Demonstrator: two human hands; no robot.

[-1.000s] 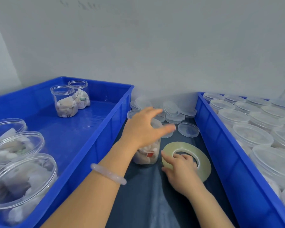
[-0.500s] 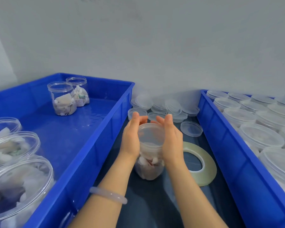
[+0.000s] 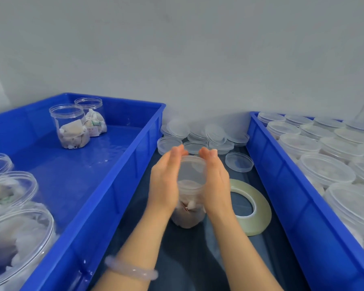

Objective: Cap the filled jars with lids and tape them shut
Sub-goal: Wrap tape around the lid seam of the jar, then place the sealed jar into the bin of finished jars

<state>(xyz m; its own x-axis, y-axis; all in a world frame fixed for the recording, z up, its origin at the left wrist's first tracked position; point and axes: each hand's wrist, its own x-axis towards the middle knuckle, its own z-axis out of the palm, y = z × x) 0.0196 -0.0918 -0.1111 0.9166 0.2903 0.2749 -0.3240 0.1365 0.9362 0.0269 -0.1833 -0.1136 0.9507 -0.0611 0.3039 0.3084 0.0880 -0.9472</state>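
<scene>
Jar (image 3: 188,215) upright mid dark surface (image 3: 189,265), between blue bins. Lid (image 3: 192,171) on mouth, pressed between palms of left hand (image 3: 164,185) and right hand (image 3: 215,183); fingers near straight, not wrapped. Risks: lid seats crooked, cross-threads; uneven palm push tips jar toward tape roll (image 3: 259,208) just beside.

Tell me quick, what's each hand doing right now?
Left hand: open, pressing the side of the jar lid.
Right hand: open, pressing its other side.
</scene>
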